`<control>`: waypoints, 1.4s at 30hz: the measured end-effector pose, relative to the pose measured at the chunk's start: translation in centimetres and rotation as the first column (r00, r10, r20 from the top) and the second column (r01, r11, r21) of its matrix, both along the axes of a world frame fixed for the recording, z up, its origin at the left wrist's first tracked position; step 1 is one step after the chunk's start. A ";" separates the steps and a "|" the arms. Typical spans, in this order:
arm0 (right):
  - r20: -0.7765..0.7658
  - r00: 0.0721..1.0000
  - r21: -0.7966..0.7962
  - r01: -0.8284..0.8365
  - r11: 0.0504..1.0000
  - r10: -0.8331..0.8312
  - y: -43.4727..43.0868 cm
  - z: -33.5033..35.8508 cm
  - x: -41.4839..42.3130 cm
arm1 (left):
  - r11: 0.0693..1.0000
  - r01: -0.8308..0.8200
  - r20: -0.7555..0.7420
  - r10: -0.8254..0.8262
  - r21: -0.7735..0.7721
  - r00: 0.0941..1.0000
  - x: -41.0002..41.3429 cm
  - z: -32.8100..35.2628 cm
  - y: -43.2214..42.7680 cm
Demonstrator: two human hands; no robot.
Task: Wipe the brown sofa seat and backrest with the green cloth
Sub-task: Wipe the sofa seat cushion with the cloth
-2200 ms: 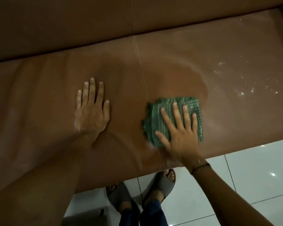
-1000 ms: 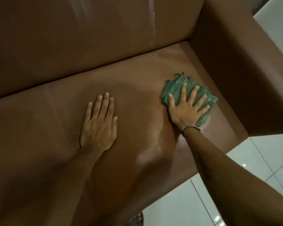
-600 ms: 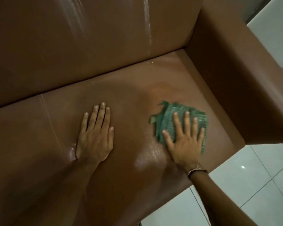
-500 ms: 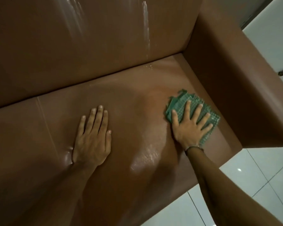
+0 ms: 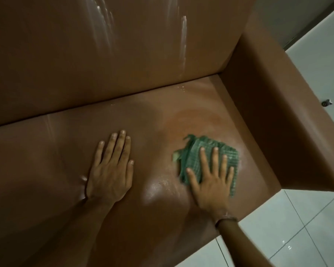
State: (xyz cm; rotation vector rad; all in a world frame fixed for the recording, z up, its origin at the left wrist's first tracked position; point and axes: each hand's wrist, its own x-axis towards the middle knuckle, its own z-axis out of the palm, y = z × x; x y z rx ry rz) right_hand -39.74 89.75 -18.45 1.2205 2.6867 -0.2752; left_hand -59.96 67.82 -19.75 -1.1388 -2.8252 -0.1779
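Here, nearest the person, the glossy white tiled floor is showing past the front edge of the smooth brown leather-look sofa seat. The right hand, with a thin dark band at the wrist, is lying palm-down with fingers spread on the crumpled green checked cloth, pressing it flat against the seat rather than pinching it. The cloth is sitting on the right part of the seat, near the brown padded armrest but apart from it. The left hand is resting flat on bare seat, fingers close together, holding nothing, creasing the cover at its heel. Between the hands a wet sheen is catching light. Farther back, pale streaks are running down the brown upright backrest.
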 end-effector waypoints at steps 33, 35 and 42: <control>-0.016 0.940 -0.005 -0.342 0.940 0.342 1.0 0.5 -16.6 | 0.991 -0.001 0.103 -0.013 0.136 0.995 0.3 -3.5 0.4; -0.041 0.940 0.029 -0.339 0.941 0.339 0.5 0.2 -16.6 | 0.990 -0.007 0.122 -0.010 0.138 0.992 0.2 -3.2 0.2; -0.089 0.949 0.054 -0.298 0.953 0.301 -0.8 -0.8 -17.8 | 0.997 0.000 0.106 -0.008 0.077 0.994 -0.8 -2.6 -1.1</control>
